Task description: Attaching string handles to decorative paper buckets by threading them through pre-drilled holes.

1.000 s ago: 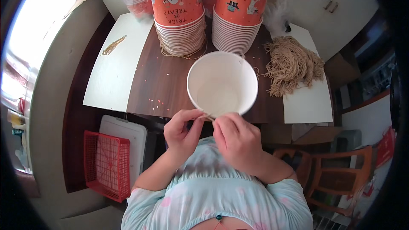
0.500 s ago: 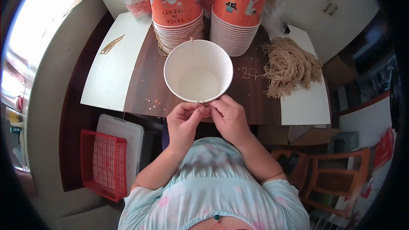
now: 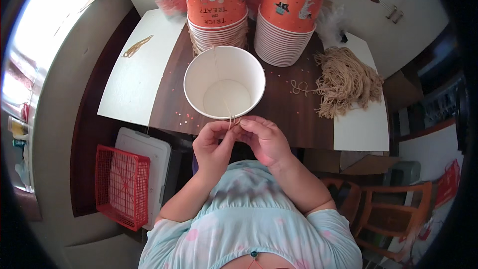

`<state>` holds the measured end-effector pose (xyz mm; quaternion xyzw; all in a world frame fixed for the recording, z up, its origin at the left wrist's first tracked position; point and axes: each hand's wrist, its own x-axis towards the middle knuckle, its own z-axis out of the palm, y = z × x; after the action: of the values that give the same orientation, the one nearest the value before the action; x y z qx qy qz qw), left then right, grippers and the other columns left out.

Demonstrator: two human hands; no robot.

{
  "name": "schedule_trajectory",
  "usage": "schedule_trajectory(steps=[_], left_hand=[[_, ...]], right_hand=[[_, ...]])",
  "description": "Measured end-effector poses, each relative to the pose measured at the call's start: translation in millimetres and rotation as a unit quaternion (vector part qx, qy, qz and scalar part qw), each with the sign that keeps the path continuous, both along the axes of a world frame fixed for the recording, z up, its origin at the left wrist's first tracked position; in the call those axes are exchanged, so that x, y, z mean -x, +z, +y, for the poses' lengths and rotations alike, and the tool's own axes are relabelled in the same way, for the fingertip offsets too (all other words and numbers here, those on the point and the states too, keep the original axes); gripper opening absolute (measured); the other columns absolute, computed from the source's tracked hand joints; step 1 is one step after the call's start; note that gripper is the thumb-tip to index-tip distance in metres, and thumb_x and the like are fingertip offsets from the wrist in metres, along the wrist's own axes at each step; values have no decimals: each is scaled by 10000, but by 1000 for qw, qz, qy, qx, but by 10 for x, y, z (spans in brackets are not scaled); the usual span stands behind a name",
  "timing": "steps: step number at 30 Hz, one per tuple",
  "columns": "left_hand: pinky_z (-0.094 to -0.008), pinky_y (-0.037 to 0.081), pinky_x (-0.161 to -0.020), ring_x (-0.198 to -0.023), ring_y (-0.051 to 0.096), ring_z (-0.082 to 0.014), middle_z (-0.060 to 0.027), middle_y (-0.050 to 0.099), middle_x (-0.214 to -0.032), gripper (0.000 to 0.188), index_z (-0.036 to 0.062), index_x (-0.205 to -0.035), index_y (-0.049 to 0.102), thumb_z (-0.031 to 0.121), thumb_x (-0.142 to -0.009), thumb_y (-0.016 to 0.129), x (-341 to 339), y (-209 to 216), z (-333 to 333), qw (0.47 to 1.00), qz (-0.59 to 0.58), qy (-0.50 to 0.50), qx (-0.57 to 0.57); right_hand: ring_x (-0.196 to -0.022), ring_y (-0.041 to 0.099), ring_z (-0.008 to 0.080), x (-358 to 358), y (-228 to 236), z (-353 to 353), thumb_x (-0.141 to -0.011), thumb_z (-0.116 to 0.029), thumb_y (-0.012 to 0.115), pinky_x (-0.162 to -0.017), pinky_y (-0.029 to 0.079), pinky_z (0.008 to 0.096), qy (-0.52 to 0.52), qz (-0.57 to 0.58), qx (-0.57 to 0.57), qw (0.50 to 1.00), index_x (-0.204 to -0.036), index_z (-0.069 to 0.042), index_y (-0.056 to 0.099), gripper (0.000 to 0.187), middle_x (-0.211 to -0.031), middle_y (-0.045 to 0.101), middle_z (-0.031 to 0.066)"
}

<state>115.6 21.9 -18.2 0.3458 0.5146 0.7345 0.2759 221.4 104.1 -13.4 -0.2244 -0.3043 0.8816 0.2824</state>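
A white paper bucket stands at the near edge of the table with its open top facing me. Thin tan string passes at its near rim, and another bit of string hangs inside from the far rim. My left hand pinches the string just below the near rim. Close beside it, my right hand also has its fingertips closed on the string. The two hands nearly touch, and the fingers partly hide the string between them.
Behind the bucket rise two stacks of nested orange and green buckets, a left stack and a right stack. A tan string bundle lies at right, some cut strings at left. A red plastic basket is below left, a wooden chair below right.
The bucket has shifted slightly left relative to the table and stacks. My right hand has turned, its fingers rising a little at the string, while my left hand keeps its pinch.
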Motion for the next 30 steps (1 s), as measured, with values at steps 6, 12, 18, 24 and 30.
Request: schedule_trajectory(steps=[6,12,18,24,30], left_hand=[[-245,538,-661,-774,671,-165,-120,674,-886,167,-39,-946,649,-55,-787,697,66,38,-41,942,324,91,3],[-277,532,-615,-714,651,-241,-131,649,-858,221,-22,-937,654,-65,-728,709,48,94,-56,888,445,107,-36],[-323,520,-625,-739,634,-254,-121,626,-838,205,-9,-883,638,-85,-697,677,156,198,-22,873,482,65,-34],[-282,503,-643,-730,633,-204,-109,621,-847,183,3,-887,635,-75,-725,669,244,199,-87,946,324,-13,-19],[-229,481,-700,-769,599,-119,-74,603,-879,38,-32,-931,596,-32,-903,570,239,178,-197,992,112,-55,-29]], right_hand=[[-863,633,141,2,15,-68,-910,-136,561,-842,487,299,-19,-16,7,1000,-1024,-17,673,199,-953,686,72],[-894,641,147,-69,27,-141,-916,-145,570,-858,496,284,-35,-63,-76,994,-1029,10,670,216,-977,683,89],[-888,642,139,-47,87,-96,-915,-183,589,-864,495,277,-34,-74,-82,993,-1002,-3,678,218,-960,682,87],[-765,602,78,41,-5,-33,-906,-215,608,-731,477,246,25,-15,45,999,-965,-80,676,162,-899,674,1],[-762,597,84,19,54,-38,-929,-208,590,-735,484,246,8,-64,-23,998,-988,-64,645,165,-890,663,16]])
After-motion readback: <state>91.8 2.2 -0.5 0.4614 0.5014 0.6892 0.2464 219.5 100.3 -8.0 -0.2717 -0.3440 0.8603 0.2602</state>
